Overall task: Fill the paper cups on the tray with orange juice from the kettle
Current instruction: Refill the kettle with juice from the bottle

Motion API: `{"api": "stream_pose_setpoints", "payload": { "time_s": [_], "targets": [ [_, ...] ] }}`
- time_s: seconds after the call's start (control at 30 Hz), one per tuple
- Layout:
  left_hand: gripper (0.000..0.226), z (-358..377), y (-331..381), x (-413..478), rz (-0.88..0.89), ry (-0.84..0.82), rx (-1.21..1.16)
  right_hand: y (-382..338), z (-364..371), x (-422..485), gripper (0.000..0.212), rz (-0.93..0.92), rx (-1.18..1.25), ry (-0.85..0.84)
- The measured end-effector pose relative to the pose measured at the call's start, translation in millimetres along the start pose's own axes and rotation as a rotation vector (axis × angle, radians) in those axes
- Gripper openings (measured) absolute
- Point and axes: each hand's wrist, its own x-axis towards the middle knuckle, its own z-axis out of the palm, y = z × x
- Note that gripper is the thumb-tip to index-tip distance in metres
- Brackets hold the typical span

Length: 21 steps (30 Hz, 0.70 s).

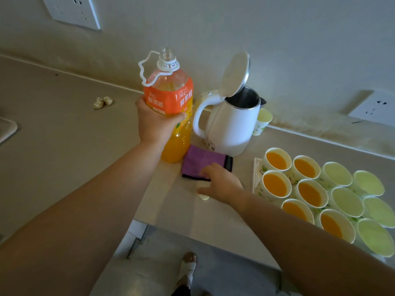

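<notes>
Kettle (pixel 230 124): what's closest to it, hands first?

Left hand (pixel 157 122) wraps the uncapped orange juice bottle (pixel 171 103), upright just left of the kettle's handle. Right hand (pixel 222 182) lies slack, fingers spread, holding nothing, at the purple cloth (pixel 203 163) in front of the kettle.

And the paper cups (pixel 311 192)?

On the tray (pixel 257 167) right of the kettle: six filled, at least five empty.

What might go wrong?

The raised lid (pixel 235 73) hinges on the bottle's side. Tipping that heavy bottle one-handed could knock it and slop juice over the surface (pixel 74 124).
</notes>
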Motion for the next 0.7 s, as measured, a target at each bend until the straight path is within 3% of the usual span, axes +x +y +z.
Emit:
{"api": "stream_pose_setpoints", "payload": {
  "time_s": [0.13,0.3,0.5,0.7],
  "targets": [
    [0.085,-8.6,2.2,-0.3,0.006,-0.021,0.003,-21.4,-51.0,4.5,0.057,-0.107,0.318,0.145],
    [0.095,-28.8,5.6,-7.3,0.036,-0.079,-0.066,-35.6,-85.7,13.5,0.078,-0.186,0.578,0.21],
    [0.091,-67.7,52.8,-17.9,0.1,-0.346,-0.093,-42.6,-106.2,14.3,0.105,-0.292,0.739,0.091],
    [0.103,-74.3,93.7,-39.0,0.145,-0.614,-0.098,-37.2,-130.6,-12.5,0.099,-0.454,0.914,-0.081]
  ]
}}
